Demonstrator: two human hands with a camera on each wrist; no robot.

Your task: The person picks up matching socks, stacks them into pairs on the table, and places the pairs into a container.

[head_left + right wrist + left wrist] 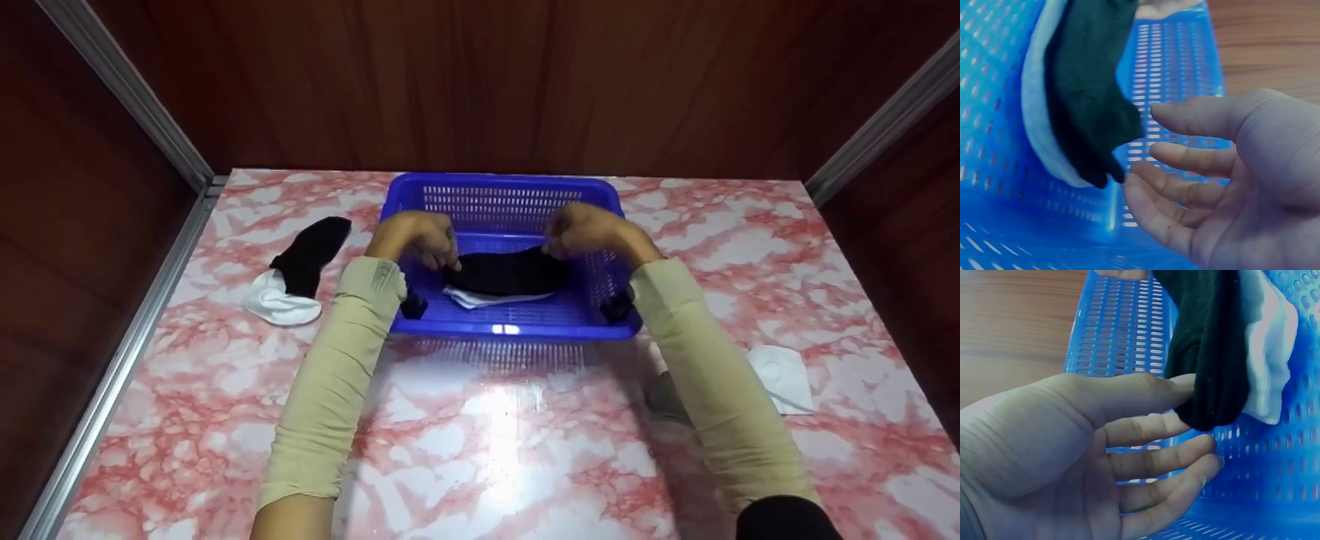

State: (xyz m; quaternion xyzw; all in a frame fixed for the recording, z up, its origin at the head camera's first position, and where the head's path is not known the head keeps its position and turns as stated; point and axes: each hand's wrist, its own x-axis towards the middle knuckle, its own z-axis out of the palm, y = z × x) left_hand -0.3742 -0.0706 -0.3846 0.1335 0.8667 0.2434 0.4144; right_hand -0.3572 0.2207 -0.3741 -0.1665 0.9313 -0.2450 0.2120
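A black sock (514, 274) lies over a white sock (491, 301) inside a blue plastic basket (457, 328). My left hand (426, 238) reaches in over the basket's left side. In the left wrist view its thumb and index finger pinch one end of the black sock (1216, 365), the other fingers spread loosely below. At the opposite end is my right hand (589, 231). In the right wrist view its thumb stands a small gap off the black sock (1092, 79), with the fingers parted and gently bent; one fingertip is close to or touching the sock's edge.
Left of the basket, another black sock (311, 251) overlaps a white sock (281, 300) on the marbled red-and-white table (585, 450). To the right lie a white sock (784, 379) and a grey sock (664, 397), both partly behind the right sleeve. Brown panels (495, 82) enclose the table.
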